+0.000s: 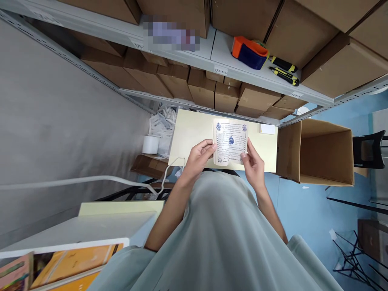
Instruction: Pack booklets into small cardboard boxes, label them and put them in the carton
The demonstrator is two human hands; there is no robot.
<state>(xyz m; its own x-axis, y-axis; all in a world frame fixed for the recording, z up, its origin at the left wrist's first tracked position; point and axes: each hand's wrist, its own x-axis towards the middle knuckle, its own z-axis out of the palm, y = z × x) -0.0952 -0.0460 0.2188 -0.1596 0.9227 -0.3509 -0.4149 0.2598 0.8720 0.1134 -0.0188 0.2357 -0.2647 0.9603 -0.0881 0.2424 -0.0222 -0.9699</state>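
An opened book (224,139) with printed text and small blue pictures on its pages is held over the pale yellow table (190,125). My left hand (200,155) grips its left edge, thumb on the page and fingers behind. At the lower right edge, my right hand (253,163) pinches the book, its thumb on the page near the corner. A small white box or pad (267,129) lies on the table's right part, apart from both hands.
Above the table run shelves (194,56) packed with cardboard boxes, cutters (285,74) and an orange-blue tape dispenser (250,52). A large open carton (325,153) stands right. Left are crumpled paper (163,125), a white roll (150,144) and a white cable (121,179).
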